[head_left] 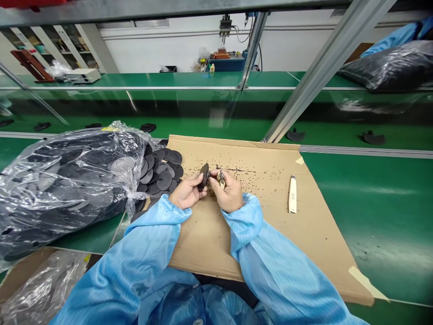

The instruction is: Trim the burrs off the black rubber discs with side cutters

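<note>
My left hand (188,191) grips a black disc (204,176), held on edge above the cardboard sheet (203,239). Close on its right, my right hand (230,191) is closed around a small tool with a yellowish handle (221,179); its fingertips meet a stub at the disc's side. Many tiny black bits lie scattered on the cardboard beyond and beside my hands. A pile of black discs (164,179) spreads out to the left of my left hand, at the mouth of a clear plastic bag (67,180) full of similar discs.
A white-handled cutter (292,195) lies on the cardboard at right. Behind the cardboard runs a green conveyor belt (203,122) carrying spaced black parts (373,137). A slanting metal post (324,76) stands at back right. Below the bag at left is an open carton with plastic film (47,289).
</note>
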The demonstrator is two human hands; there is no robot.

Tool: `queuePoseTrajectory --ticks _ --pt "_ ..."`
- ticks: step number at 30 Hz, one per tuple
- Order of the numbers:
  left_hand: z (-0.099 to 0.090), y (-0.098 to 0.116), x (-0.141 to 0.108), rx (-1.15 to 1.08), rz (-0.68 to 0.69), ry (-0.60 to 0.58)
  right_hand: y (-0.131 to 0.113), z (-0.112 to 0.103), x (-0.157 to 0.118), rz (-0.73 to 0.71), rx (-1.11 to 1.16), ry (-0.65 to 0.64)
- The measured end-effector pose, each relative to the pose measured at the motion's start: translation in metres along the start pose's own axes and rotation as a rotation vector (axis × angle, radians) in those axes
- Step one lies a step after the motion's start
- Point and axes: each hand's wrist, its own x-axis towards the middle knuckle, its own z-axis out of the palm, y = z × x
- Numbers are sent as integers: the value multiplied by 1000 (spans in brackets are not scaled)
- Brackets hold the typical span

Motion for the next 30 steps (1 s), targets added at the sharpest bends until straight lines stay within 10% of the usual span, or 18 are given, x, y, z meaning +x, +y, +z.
queuePoseTrajectory --ticks 13,23,30 --pt "-1 -3 0 9 7 -29 -6 2 0 -141 -80 36" --pt "11 14 14 -23 299 352 16 13 3 119 107 307" --pt "29 94 90 820 804 637 16 17 5 162 138 353"
